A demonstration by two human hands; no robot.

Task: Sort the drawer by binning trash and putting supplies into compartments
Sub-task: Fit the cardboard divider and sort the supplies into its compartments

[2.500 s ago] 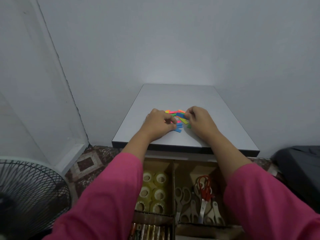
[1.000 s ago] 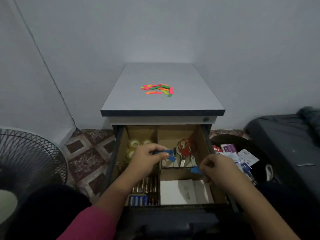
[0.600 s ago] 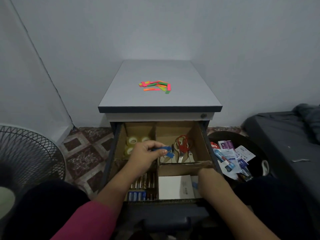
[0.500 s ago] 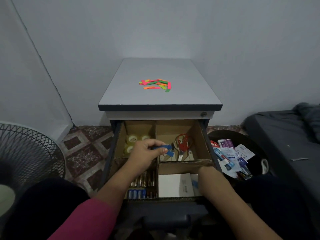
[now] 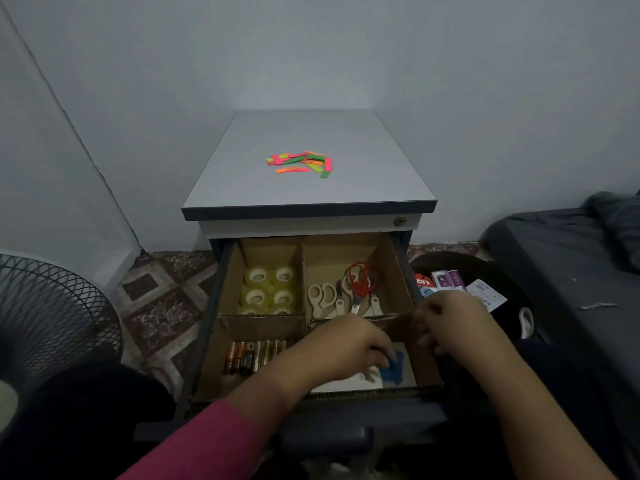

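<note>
The open drawer (image 5: 401, 268) has cardboard compartments. My left hand (image 5: 343, 351) reaches into the front right compartment, fingertips curled on a few blue paper strips (image 5: 393, 368) that lie over a white pad (image 5: 346, 385). My right hand (image 5: 450, 323) hovers, blurred, over the drawer's right wall with loosely curled fingers and nothing visible in it. More coloured paper strips (image 5: 301, 162) lie in a loose pile on the cabinet top (image 5: 311, 133).
Tape rolls (image 5: 268, 289) fill the back left compartment, scissors (image 5: 346, 292) the back right, batteries (image 5: 252, 355) the front left. A dark bin (image 5: 491, 268) with wrappers (image 5: 450, 280) stands right of the drawer. A fan (image 5: 52, 317) is at left, a dark mattress (image 5: 571, 271) at right.
My left hand carried the blue strips from above the scissors down into the front right compartment. My right hand came up out of that compartment and moved right.
</note>
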